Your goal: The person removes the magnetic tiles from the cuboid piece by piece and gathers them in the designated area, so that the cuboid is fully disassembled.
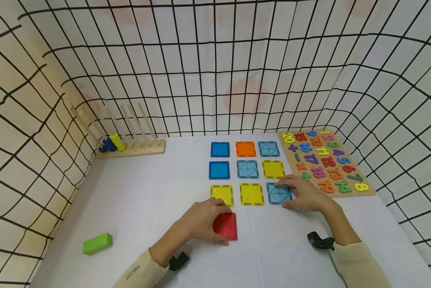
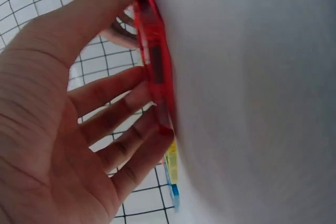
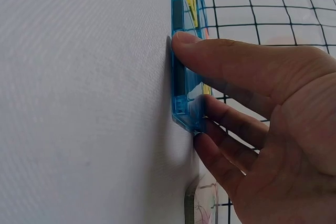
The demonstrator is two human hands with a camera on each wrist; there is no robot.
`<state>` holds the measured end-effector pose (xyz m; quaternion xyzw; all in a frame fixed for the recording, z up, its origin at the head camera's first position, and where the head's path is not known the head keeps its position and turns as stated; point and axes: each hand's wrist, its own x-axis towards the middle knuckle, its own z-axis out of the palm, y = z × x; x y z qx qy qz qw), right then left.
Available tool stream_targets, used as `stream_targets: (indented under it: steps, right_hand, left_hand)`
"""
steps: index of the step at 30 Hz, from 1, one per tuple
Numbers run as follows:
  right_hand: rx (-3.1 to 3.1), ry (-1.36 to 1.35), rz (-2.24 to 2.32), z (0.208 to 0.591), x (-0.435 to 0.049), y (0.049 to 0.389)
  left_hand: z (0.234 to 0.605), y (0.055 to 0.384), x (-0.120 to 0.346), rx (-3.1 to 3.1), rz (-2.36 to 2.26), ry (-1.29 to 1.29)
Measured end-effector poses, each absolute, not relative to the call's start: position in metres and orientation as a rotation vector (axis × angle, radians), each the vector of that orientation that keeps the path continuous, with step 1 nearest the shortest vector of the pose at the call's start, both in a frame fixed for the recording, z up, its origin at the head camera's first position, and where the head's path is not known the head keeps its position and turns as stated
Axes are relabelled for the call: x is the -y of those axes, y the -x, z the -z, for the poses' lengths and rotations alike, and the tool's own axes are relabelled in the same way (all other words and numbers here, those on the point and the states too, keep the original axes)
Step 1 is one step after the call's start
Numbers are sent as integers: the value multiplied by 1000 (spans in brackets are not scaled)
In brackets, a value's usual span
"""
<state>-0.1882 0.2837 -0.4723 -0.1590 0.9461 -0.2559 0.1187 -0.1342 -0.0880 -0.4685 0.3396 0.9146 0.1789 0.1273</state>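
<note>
My left hand (image 1: 203, 220) holds a red square magnetic tile (image 1: 228, 227) by its edges, thumb on the near side and fingers at the far side. In the left wrist view the red tile (image 2: 156, 61) lies close along the white cloth. My right hand (image 1: 307, 195) grips a light-blue patterned magnetic tile (image 1: 277, 194) between thumb and fingers, and the right wrist view shows the thumb on the edge of that blue tile (image 3: 181, 82). This tile stands at the right end of the nearest row, beside a yellow tile (image 1: 252, 194). Another yellow tile (image 1: 222, 193) is partly hidden by my left hand.
Behind lie two more rows of tiles, including blue (image 1: 219, 170), orange (image 1: 246, 149) and yellow (image 1: 273, 169). A wooden number board (image 1: 318, 184) lies at right, a peg stand (image 1: 143, 148) at back left, a green block (image 1: 97, 244) at left. Black wire mesh (image 1: 215, 74) surrounds the table.
</note>
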Motion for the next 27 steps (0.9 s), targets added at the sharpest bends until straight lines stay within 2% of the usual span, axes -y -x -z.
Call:
stream_targets:
  steps: [18, 27]
  right_hand:
    - [-2774, 502, 734, 473, -285, 187]
    - [-2789, 492, 762, 469, -284, 186]
  left_hand:
    - [463, 134, 92, -2723, -547, -1009]
    - [454, 147, 119, -2812, -591, -819]
